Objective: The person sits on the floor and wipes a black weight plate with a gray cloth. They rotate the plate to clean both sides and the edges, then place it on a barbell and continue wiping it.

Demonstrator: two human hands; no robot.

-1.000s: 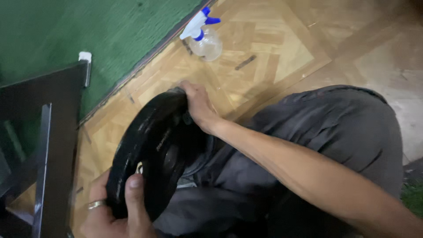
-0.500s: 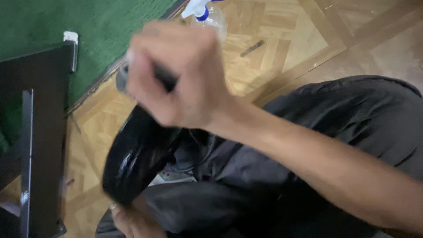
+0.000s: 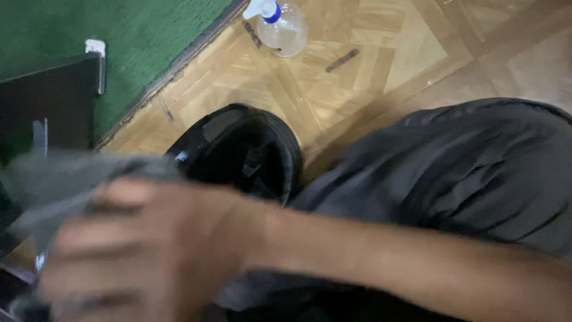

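Fingers [image 3: 89,238] of your right hand [image 3: 149,250] curled on grey cloth [image 3: 71,173], blurred. Left hand out of view. Black weight plate [image 3: 238,152] leans on your lap, edge on parquet floor [image 3: 369,65]. Steady plate before wiping; spray bottle [image 3: 283,24] well apart.

The black weight plate [image 3: 250,152] looks like rubber-coated or painted metal — hard to tell which — with a dull sheen along its rim. The grey cloth [image 3: 65,179] in the right hand [image 3: 149,250] is soft, matt fabric, blurred here. The floor [image 3: 381,65] is wood parquet, smooth with a worn satin finish. Beside it lies a green carpet [image 3: 137,36] — rough, short-piled, matt. The spray bottle [image 3: 285,27] is clear glossy plastic with a white and blue plastic head. The dark trousers [image 3: 465,173] are matt woven cloth, creased.
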